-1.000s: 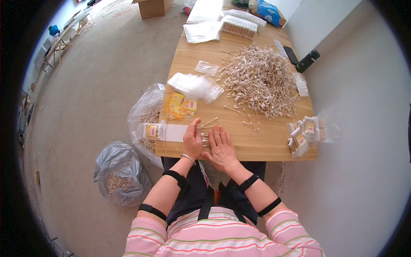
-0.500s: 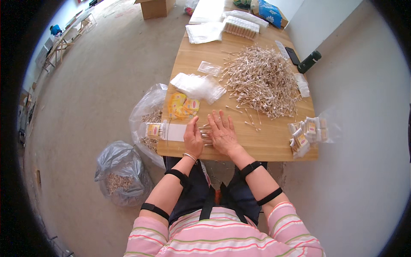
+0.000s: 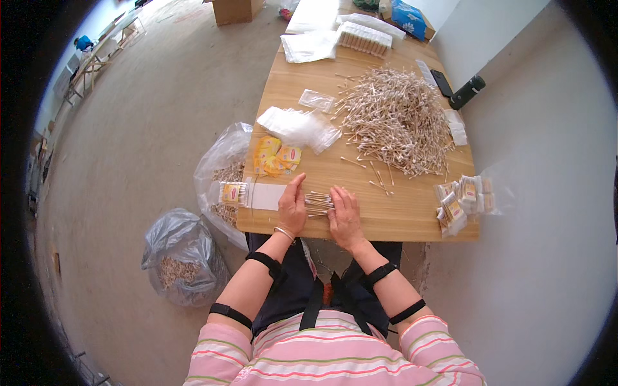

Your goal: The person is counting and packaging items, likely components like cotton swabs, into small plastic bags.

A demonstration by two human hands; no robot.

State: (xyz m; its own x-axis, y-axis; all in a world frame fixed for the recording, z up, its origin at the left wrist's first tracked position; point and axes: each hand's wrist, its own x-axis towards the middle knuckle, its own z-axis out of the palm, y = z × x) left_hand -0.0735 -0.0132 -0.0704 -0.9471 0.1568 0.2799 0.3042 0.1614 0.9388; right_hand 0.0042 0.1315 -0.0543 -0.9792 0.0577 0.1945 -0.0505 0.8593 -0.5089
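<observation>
**Hands square up a small bundle of swabs at the table's near edge**

Since the earlier pictures the right hand (image 3: 346, 215) has drawn back from lying over the left, and the two now stand apart with a gap between them. In that gap lies a small bundle of wooden-stemmed cotton swabs (image 3: 318, 202), flat on the light wooden table (image 3: 399, 219), stems running from hand to hand. The left hand (image 3: 293, 207) stands on edge at the bundle's nine o'clock end, fingers straight and together, pressed to the swab tips. The right hand lies palm down at the three o'clock end, its fingers extended and touching the stems; neither hand is closed around anything.

Just beyond the left hand, at nine o'clock, a clear flat packet with swabs and a yellow label card (image 3: 243, 193) lies at the table's edge. At eleven o'clock sits a loose heap of yellow label cards (image 3: 277, 156), and past it a stack of empty clear plastic sleeves (image 3: 297, 127). At one o'clock spreads the big pile of loose cotton swabs (image 3: 396, 119). At three o'clock, well apart, filled packets (image 3: 463, 198) cluster near the table's corner.
</observation>
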